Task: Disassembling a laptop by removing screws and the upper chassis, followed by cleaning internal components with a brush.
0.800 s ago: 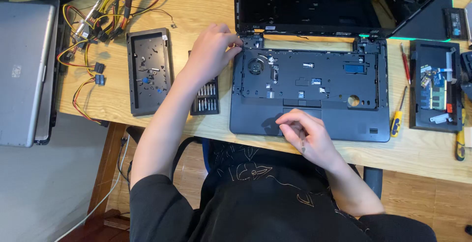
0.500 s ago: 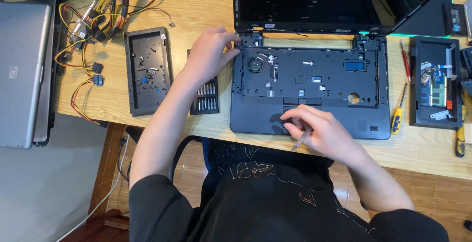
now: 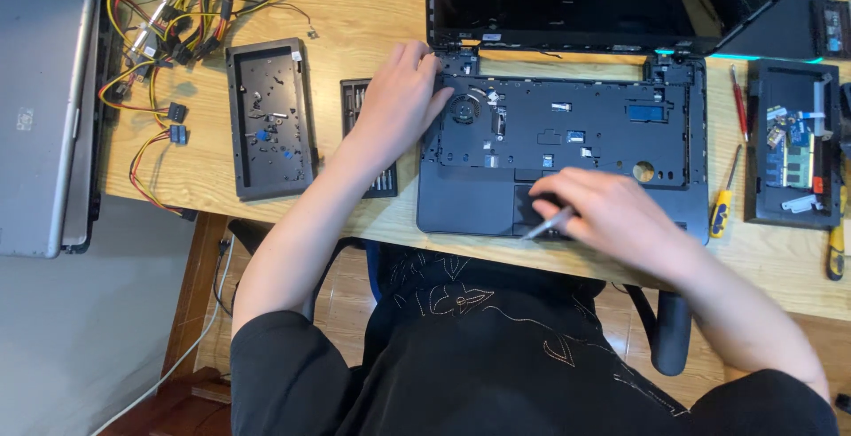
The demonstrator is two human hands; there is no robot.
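Black short-sleeved top, pale stitched pattern on the front, perhaps embroidery; bare forearms.

A home repair bench: a wooden tabletop (image 3: 355,11) carries an opened laptop (image 3: 567,135), screwdrivers (image 3: 725,197), a bit set (image 3: 363,135) and loose wiring (image 3: 168,37) at its far-left corner.

Taking the open laptop base (image 3: 567,148) as landmark: left of it, the left hand (image 3: 399,104) and its forearm lie over a bit case (image 3: 359,108) and block that side. Further left, bare wood separates a black tray (image 3: 270,117) from a cable bundle (image 3: 168,37). In front, the right hand (image 3: 612,214) covers the touchpad. To the right, two screwdrivers (image 3: 729,188) narrow the gap before another tray (image 3: 793,152).
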